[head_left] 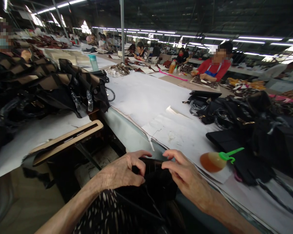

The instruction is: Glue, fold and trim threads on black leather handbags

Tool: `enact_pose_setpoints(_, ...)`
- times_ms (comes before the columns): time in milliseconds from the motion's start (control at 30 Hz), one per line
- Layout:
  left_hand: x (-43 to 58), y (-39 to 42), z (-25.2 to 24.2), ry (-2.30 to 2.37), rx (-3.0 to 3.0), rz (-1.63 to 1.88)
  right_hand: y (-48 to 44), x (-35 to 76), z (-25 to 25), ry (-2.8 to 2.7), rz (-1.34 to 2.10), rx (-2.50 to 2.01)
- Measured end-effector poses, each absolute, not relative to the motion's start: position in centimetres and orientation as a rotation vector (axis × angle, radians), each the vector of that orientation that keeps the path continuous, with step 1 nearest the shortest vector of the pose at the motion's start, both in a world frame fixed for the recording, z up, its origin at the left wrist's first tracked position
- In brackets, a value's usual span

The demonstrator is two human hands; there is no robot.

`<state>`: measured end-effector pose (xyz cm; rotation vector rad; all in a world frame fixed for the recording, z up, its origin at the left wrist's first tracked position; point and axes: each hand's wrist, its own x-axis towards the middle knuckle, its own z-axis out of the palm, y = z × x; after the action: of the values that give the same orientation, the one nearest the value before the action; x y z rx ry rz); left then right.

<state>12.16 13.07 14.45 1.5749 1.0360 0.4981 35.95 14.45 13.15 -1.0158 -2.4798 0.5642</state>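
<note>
A black bag (pixel 161 178) of soft material rests at my lap, its upper edge lying between my two hands. My left hand (pixel 122 170) has curled fingers and a bent thumb closed at the near left side of that edge. On the other side, my right hand (pixel 185 175) points inward with bent fingers; its thumb and forefinger stand apart with a gap between them. The lower fingers of my right hand are close against the bag, and whether they touch it is hard to see. Dark patterned clothing (pixel 104 208) shows below.
Right of my hands, a squeeze bottle (pixel 213 162) with a green nozzle lies on the white-covered table (pixel 141 94). Black bags (pixel 234 110) are heaped at right, more bags (pixel 63 87) at left. A slotted wooden arm (pixel 68 141) juts out at left. Co-workers (pixel 216 65) sit beyond.
</note>
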Motion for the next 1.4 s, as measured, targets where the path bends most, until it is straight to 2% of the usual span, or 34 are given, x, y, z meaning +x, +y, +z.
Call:
enact_pose_setpoints(1100,12.0,12.9,14.0,1.043,1.567,0.558,13.8,35.6,14.2,-2.516,0.627,-1.066)
enact_pose_setpoints(1400,13.1,12.8,12.8,1.489,1.466,0.632,13.7,34.7,13.6,-2.475,0.618,-1.184)
